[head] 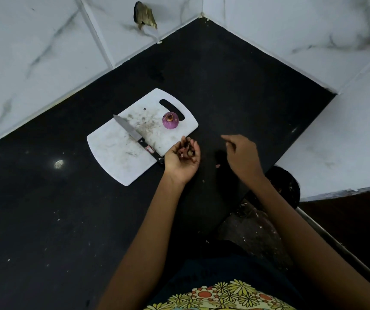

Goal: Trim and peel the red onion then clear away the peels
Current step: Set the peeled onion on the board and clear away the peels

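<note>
Countertop (45, 220), black and speckled, fills a corner between white marble-patterned wall tiles (34, 52). One white plastic cutting board (117, 153) lies on it, its long axis running from lower left to upper right, with the handle slot at the upper right end. One kitchen knife (134, 136) rests on the board, blade tip toward the upper left and black handle toward the lower right; the handle bears a small red-and-white label whose writing is too small to read. One peeled red onion (170, 121) sits on the board just beside the handle slot, with a trimmed end facing up. Left hand (182, 158), palm up and just off the board's lower right edge, cups a small heap of onion peels (186, 151) in its curled fingers. One stray peel scrap (218, 166) lies on the countertop between the hands. Right hand (242, 155) hovers above the countertop, fingers loosely bent and holding nothing visible. Dark bin (286, 186) shows partly beyond the right forearm.
</note>
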